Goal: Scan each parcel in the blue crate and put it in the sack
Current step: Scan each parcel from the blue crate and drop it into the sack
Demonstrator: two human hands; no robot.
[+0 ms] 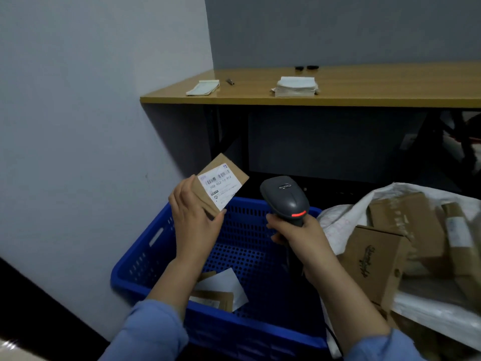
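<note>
Hands [194,217] [299,237] raised, holding parcel [221,186] beside scanner [285,199].

Views: one, head-worn, wide-angle; straight lines bow toward the frame edges.
Facing: forward and steeply down.
Station: above the blue crate [145,256], which fills the lower middle at close range.
Near field: left grip [194,214] on a parcel [221,183] and right grip [296,238] on a scanner [285,198], mid-frame, at arm's reach; sleeves [151,332] enter from the bottom edge.
Right edge: sack [346,217], cut by the frame.
Far field: wooden surface [364,92] against the wall [338,29], spanning the upper half.
</note>
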